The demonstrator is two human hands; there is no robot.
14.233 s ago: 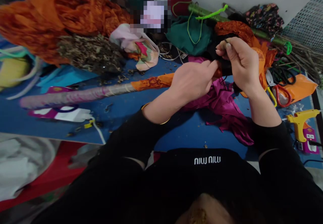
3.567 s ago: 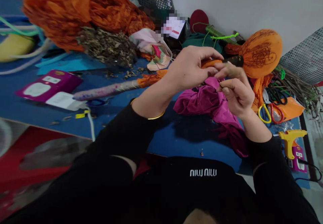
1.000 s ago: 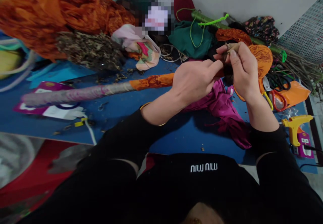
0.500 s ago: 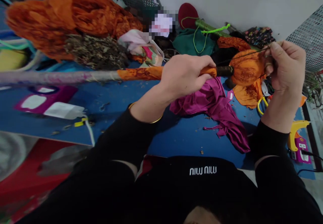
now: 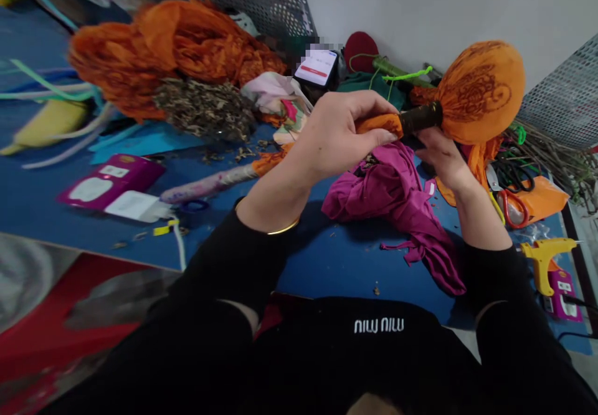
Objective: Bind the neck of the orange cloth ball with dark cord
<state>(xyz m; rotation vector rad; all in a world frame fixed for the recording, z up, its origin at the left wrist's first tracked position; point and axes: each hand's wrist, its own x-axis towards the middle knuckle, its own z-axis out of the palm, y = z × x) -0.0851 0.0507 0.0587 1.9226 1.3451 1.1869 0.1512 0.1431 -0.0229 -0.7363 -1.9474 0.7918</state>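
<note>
Wrapped stick [image 5: 210, 184] lay slantwise over the bench [image 5: 303, 253], its pale end towards the left, its orange-patterned bulb [image 5: 483, 94] out beyond my hands, towards the bench's far right. My left hand [image 5: 327, 134] was closed firmly round the orange sleeve just short of the dark binding [image 5: 423, 118], thumb below and fingers over; likely gripped there to steady the bulb's weight while leaving the binding exposed. My right hand [image 5: 443, 156] was under the binding, fingers loosely bent, their tips hidden behind it; could not tell how far they were closed, nor whether they pinched anything. From beneath, it probably left the binding's upper side in sight. Magenta cloth [image 5: 392, 190] lay bunched between the stick and the near edge. Scissors [image 5: 514, 210] and yellow glue gun [image 5: 544, 259] sat near the right edge, presumably for easy reach by my right hand.
</note>
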